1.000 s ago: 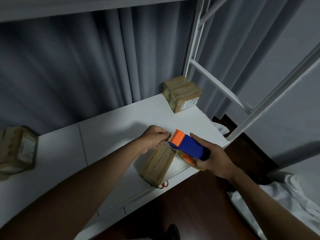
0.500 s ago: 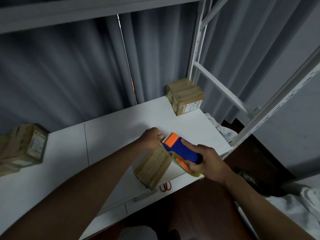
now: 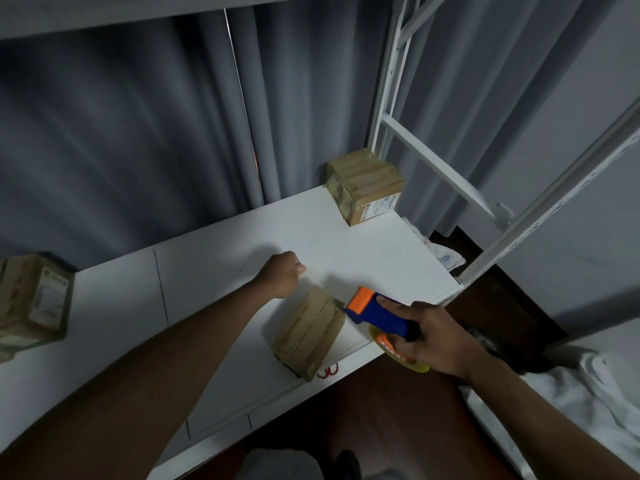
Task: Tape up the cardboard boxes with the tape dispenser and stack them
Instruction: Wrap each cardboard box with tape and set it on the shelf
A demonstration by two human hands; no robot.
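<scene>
A small cardboard box (image 3: pixel 310 336) lies near the front edge of the white table (image 3: pixel 214 271). My left hand (image 3: pixel 282 273) rests closed at the box's far end, with a faint strip of clear tape running from it toward the dispenser. My right hand (image 3: pixel 434 336) grips the blue and orange tape dispenser (image 3: pixel 379 315), whose orange head touches the box's right top edge. A taped box (image 3: pixel 367 190) stands at the table's far right corner. Another box (image 3: pixel 33 303) sits at the left edge.
Red-handled scissors (image 3: pixel 328 370) lie by the table's front edge, just below the box. A white metal rack frame (image 3: pixel 450 174) rises at the right. Grey curtains hang behind the table. White cloth (image 3: pixel 571 393) lies on the dark floor at the right.
The dispenser has slid from the box's far end toward its near right edge. My left hand stays at the far end. The camera has tilted, shifting the scene.
</scene>
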